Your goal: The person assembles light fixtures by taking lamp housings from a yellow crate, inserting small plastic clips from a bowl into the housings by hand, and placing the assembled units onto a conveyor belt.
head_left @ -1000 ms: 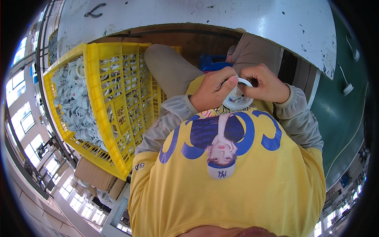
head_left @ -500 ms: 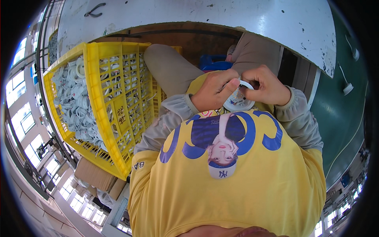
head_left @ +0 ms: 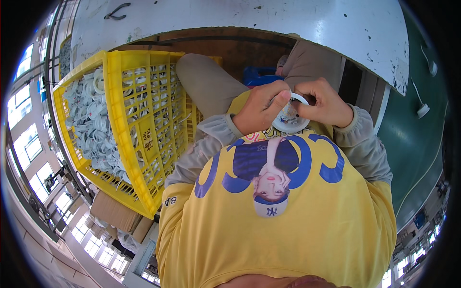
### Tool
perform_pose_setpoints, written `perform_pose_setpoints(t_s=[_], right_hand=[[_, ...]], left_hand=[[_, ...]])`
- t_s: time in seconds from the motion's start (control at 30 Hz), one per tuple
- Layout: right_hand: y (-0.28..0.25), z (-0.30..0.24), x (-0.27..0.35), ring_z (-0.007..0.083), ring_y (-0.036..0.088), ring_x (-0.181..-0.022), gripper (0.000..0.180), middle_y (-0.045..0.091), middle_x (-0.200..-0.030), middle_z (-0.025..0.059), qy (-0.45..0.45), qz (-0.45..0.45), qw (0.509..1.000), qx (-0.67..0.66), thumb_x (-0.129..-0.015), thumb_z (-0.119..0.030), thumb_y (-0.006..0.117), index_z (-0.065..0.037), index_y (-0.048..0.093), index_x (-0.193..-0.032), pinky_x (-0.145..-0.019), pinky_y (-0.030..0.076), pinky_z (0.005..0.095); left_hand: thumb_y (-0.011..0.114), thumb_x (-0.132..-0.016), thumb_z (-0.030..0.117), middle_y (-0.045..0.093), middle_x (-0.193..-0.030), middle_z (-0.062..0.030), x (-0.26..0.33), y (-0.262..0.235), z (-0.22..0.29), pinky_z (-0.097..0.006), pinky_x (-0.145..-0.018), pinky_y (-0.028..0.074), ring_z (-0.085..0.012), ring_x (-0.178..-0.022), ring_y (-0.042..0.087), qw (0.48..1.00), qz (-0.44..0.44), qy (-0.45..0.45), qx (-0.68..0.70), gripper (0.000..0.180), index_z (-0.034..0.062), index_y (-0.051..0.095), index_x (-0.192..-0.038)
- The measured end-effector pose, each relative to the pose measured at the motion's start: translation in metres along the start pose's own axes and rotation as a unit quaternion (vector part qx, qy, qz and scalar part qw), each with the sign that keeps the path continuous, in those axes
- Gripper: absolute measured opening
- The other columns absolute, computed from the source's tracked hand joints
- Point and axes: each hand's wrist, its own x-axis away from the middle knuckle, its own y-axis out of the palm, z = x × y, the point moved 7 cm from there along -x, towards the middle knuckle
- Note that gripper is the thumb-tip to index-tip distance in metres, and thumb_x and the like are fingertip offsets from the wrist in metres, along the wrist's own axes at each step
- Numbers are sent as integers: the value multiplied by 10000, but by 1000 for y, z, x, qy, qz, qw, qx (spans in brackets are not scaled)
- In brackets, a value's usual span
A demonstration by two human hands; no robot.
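Note:
In front of my chest, both hands hold a round white plastic ring-shaped part (head_left: 291, 128). My left hand (head_left: 261, 109) is closed on its left side, the thumb laid along the rim. On the other side my right hand (head_left: 326, 104) pinches the rim, with the thumb reaching into the opening. Small coloured bits show inside the ring, too small to make out. My fingers cover part of its far edge.
At my left stands a tilted yellow plastic crate (head_left: 113, 120) full of white plastic parts (head_left: 91, 125). Pliers (head_left: 116, 11) lie on the worn white table (head_left: 230, 14) ahead. To the right, white parts with thin stems (head_left: 422, 110) lie on a green surface (head_left: 408, 144).
The white ring has tilted slightly between my fingers, and more of its opening shows. Both hands keep their hold and have barely moved.

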Motion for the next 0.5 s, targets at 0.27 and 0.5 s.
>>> perform_pose_setpoints(t_s=[0.27, 0.5], right_hand=[[0, 17, -4, 45, 358, -522, 135, 402, -529, -10, -5, 5, 998, -66, -753, -89, 565, 1, 518, -663, -468, 294, 233], [-4, 28, -8, 28, 372, -564, 151, 433, -583, -30, -13, 28, 990, -136, -792, -117, 574, -3, 527, -705, -502, 306, 215]], left_hand=[[454, -914, 237, 449, -684, -71, -2, -2, -9, -264, -584, 377, -125, -623, 411, 999, 15, -46, 16, 247, 5, 497, -842], [433, -930, 233, 462, -741, -45, -3, -4, -14, -238, -633, 374, -81, -706, 410, 992, 64, -61, 91, 242, 4, 494, -884]])
